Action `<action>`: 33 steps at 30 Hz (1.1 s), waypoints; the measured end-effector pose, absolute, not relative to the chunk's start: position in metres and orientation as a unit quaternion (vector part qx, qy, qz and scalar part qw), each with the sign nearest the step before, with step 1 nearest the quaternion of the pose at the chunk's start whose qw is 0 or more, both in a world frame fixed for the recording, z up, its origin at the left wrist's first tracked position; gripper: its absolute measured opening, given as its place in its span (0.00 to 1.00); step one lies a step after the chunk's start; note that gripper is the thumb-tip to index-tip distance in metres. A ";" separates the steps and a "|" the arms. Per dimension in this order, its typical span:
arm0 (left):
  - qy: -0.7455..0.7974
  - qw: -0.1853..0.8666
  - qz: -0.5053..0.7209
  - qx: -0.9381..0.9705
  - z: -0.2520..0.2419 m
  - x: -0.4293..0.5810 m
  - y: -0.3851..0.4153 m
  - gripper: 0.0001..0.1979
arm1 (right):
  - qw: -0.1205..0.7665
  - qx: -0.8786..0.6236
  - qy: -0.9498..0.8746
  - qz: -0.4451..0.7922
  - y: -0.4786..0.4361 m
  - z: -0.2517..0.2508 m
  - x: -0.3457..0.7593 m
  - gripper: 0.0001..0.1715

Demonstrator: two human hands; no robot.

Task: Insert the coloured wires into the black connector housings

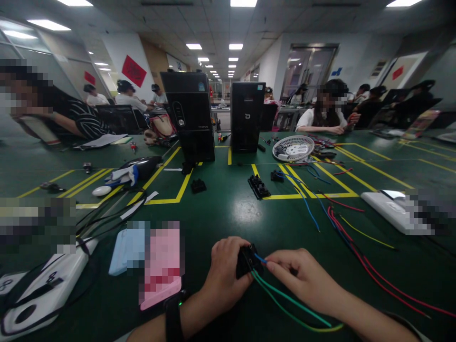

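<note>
Near the front of the table, my left hand [227, 266] is closed around a small black terminal block [250, 259]. My right hand [306, 278] pinches a blue wire [260, 259] between thumb and forefinger. The wire's far end meets the block's right side; how deep it sits I cannot tell. Green wires [285, 288] run from the block's lower edge and curve away beneath my right hand. Farther back lie a longer black terminal block [258, 186] and a smaller black block [277, 176] with blue wires leading from it.
Loose red wires [370, 266] and a yellow wire [366, 231] spread across the right side. A pink case [162, 289] and a light blue case [121, 259] lie left. Two black computer towers [194, 118] [245, 116] and a white basket [294, 148] stand behind; other people sit beyond.
</note>
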State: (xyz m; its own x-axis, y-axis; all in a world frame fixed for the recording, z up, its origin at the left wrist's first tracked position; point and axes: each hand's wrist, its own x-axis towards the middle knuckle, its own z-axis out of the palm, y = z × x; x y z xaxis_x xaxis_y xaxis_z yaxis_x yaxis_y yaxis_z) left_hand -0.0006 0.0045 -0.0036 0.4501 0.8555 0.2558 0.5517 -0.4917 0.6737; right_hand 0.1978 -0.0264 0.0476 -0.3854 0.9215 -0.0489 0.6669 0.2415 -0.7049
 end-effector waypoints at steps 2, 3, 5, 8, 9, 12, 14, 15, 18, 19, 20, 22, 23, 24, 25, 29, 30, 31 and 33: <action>0.434 0.259 0.295 0.811 -0.003 -0.001 0.005 0.20 | 0.173 -0.494 -0.789 0.322 -0.027 0.048 0.199 0.21; 0.433 0.259 0.295 0.811 -0.003 -0.001 0.005 0.19 | 0.160 -0.481 -0.803 0.313 -0.027 0.048 0.201 0.20; 0.431 0.260 0.295 0.812 -0.003 -0.001 0.005 0.19 | 0.133 -0.470 -0.823 0.289 -0.026 0.049 0.205 0.18; 0.428 0.260 0.295 0.814 -0.002 -0.001 0.005 0.19 | 0.101 -0.492 -0.828 0.249 -0.024 0.051 0.210 0.15; 0.429 0.259 0.294 0.814 -0.002 -0.001 0.005 0.20 | 0.093 -0.502 -0.826 0.239 -0.023 0.051 0.211 0.14; 0.432 0.257 0.289 0.815 -0.002 -0.001 0.005 0.20 | 0.100 -0.526 -0.813 0.231 -0.023 0.053 0.210 0.15; 0.431 0.257 0.289 0.815 -0.002 -0.001 0.005 0.20 | 0.124 -0.534 -0.801 0.240 -0.024 0.053 0.206 0.17; 0.429 0.257 0.290 0.816 -0.003 -0.001 0.005 0.20 | 0.137 -0.537 -0.795 0.245 -0.025 0.053 0.204 0.18; 0.427 0.254 0.294 0.816 -0.004 -0.001 0.006 0.20 | 0.159 -0.527 -0.795 0.256 -0.027 0.049 0.201 0.20; 0.428 0.253 0.295 0.816 -0.005 -0.001 0.006 0.20 | 0.156 -0.513 -0.804 0.257 -0.027 0.048 0.200 0.20; 0.428 0.253 0.296 0.815 -0.005 -0.001 0.006 0.20 | 0.149 -0.496 -0.816 0.256 -0.027 0.047 0.201 0.19; 0.429 0.254 0.294 0.816 -0.005 -0.001 0.006 0.19 | 0.129 -0.472 -0.838 0.244 -0.027 0.045 0.204 0.18; 0.429 0.255 0.292 0.816 -0.004 -0.001 0.006 0.19 | 0.122 -0.469 -0.843 0.235 -0.027 0.045 0.206 0.18; 0.429 0.256 0.291 0.816 -0.004 -0.001 0.005 0.19 | 0.117 -0.472 -0.844 0.225 -0.027 0.045 0.208 0.17; 0.429 0.256 0.290 0.816 -0.004 -0.001 0.005 0.19 | 0.114 -0.480 -0.843 0.216 -0.027 0.045 0.210 0.17; 0.430 0.251 0.291 0.817 -0.004 -0.001 0.006 0.19 | 0.096 -0.513 -0.830 0.198 -0.027 0.048 0.213 0.15; 0.431 0.250 0.291 0.817 -0.004 -0.001 0.006 0.20 | 0.097 -0.520 -0.826 0.197 -0.027 0.049 0.212 0.15; 0.431 0.250 0.290 0.817 -0.005 -0.001 0.006 0.20 | 0.104 -0.525 -0.821 0.198 -0.027 0.050 0.211 0.16; 0.432 0.252 0.289 0.816 -0.005 -0.001 0.006 0.20 | 0.128 -0.531 -0.812 0.205 -0.026 0.051 0.209 0.17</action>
State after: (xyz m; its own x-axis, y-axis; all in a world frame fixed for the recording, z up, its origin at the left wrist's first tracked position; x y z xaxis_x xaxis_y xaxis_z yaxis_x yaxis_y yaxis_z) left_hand -0.0010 0.0061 -0.0047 0.4590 0.8515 0.2534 0.5601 -0.4987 0.6615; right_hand 0.2088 -0.0265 0.0508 -0.4037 0.9148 -0.0099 0.8103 0.3525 -0.4681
